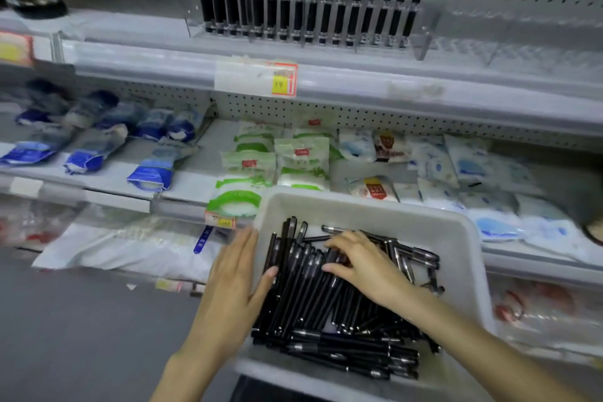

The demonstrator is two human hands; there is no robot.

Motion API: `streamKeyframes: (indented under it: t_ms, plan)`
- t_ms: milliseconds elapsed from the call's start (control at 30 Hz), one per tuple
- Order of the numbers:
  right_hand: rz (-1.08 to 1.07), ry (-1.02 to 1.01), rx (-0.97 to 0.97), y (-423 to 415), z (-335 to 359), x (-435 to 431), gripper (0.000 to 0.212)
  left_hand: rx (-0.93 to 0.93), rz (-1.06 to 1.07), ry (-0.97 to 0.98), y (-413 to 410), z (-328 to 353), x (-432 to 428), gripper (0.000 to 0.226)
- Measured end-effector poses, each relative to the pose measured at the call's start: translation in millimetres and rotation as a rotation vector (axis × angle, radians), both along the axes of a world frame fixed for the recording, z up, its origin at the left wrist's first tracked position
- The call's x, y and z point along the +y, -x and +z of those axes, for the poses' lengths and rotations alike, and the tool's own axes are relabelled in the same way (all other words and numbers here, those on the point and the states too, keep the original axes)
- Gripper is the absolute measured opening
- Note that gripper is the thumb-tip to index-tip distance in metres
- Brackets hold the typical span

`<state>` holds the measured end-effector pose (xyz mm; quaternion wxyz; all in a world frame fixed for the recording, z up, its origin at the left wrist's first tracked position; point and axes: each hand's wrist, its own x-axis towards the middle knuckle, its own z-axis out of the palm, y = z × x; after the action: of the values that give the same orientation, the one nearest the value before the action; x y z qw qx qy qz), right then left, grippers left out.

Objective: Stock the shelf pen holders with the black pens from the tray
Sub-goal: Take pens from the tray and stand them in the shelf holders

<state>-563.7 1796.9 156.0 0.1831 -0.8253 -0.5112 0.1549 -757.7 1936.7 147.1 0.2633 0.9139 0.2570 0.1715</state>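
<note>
Shelf pen holders (306,10) look nearly full; many black pens (310,300) fill the tray (456,232); left hand (231,284) presses flat on its left edge, right hand (362,263) grips some.

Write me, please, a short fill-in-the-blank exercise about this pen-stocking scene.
1. The pens heaped in the tray are ____ in colour.
2. The ____ hand reaches into the tray, its fingers curled on the pens.
3. The pen holders stand one shelf ____ the green packets.

Missing words: black; right; above.
</note>
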Motion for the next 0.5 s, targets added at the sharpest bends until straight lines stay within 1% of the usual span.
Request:
streamKeyframes:
  t_ms: [67, 167, 300, 367, 433, 467, 500]
  plan:
    - [0.012, 0.023, -0.094, 5, -9, 5, 0.050, 0.010, -0.005, 0.071, 4, -8, -3, 0.074]
    - [0.020, 0.057, -0.266, 10, -18, 15, 0.053, 0.002, 0.001, 0.138, 5, -13, -8, 0.074]
    - [-0.007, 0.056, -0.333, 18, -30, 20, 0.051, 0.001, 0.013, 0.147, 5, -17, -6, 0.071]
    - [-0.037, 0.008, -0.328, 23, -36, 18, 0.049, -0.004, 0.018, 0.164, 6, -18, -6, 0.071]
    - [-0.080, -0.045, -0.254, 27, -38, 15, 0.047, -0.009, 0.016, 0.173, 5, -19, -6, 0.072]
    - [-0.117, -0.086, -0.169, 30, -39, 14, 0.046, -0.009, 0.015, 0.177, 5, -20, -5, 0.072]
    - [-0.166, -0.136, -0.040, 33, -38, 12, 0.043, -0.009, 0.012, 0.179, 5, -20, -5, 0.072]
